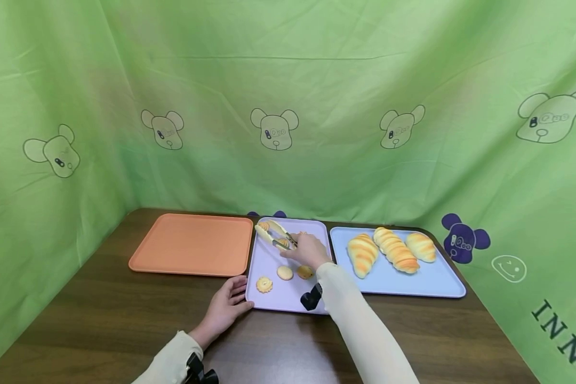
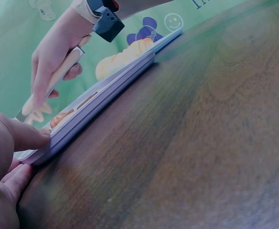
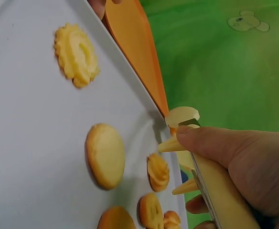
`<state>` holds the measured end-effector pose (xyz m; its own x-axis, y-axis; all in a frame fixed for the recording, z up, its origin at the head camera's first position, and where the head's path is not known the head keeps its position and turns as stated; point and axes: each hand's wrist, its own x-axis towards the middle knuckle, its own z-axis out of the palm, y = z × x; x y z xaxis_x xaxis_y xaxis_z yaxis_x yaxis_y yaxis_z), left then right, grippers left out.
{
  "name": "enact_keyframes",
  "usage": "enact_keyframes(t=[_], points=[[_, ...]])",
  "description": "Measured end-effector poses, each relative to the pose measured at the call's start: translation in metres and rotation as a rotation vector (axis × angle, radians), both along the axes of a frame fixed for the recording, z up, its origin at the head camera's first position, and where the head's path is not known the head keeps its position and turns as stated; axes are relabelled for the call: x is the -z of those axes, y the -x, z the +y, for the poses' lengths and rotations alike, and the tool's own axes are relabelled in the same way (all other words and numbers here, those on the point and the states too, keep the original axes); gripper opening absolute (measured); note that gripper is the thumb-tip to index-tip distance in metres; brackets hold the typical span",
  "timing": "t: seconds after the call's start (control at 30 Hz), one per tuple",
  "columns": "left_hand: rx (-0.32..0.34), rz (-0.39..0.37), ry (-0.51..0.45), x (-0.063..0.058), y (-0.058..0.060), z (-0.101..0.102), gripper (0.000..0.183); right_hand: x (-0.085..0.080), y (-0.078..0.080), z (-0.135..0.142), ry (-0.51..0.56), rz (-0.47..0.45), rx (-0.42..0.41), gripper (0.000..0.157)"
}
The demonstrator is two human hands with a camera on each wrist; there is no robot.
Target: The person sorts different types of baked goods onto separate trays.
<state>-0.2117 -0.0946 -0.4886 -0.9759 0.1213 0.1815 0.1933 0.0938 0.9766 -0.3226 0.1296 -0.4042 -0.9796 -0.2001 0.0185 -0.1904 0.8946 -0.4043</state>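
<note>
My right hand [image 1: 309,249] grips pale yellow tongs [image 3: 220,191] over the far left part of a lavender tray [image 1: 278,297]. A swirled cookie [image 1: 264,226] shows between the tong tips, and another cookie [image 1: 283,242] sits below the tong arms. Nearer on that tray lie a flower-edged cookie [image 1: 264,284], a plain round cookie [image 1: 285,273] and a browner round cookie [image 1: 304,272]. At the tray's near left corner, my left hand [image 1: 224,306] holds the edge, thumb [image 2: 32,136] on the rim and fingers along the side.
An orange tray [image 1: 192,244] with nothing on it lies on the left. To the right, a blue tray [image 1: 413,285] carries a cone-shaped bread [image 1: 362,255], a long twisted bread [image 1: 396,250] and a smaller bun [image 1: 421,247]. Behind the wooden table [image 1: 125,314] hangs a green cloth [image 1: 336,176].
</note>
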Motion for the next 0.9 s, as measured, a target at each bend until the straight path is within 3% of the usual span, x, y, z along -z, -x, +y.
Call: enact_keyframes(t=[0.47, 0.9], points=[[-0.01, -0.011, -0.007, 0.0, 0.0, 0.001, 0.057, -0.001, 0.005, -0.027, 0.007, 0.0, 0.01, 0.066], [-0.013, -0.033, -0.033, 0.0, 0.0, 0.001, 0.057, 0.005, 0.011, -0.05, -0.06, 0.047, -0.059, 0.06]])
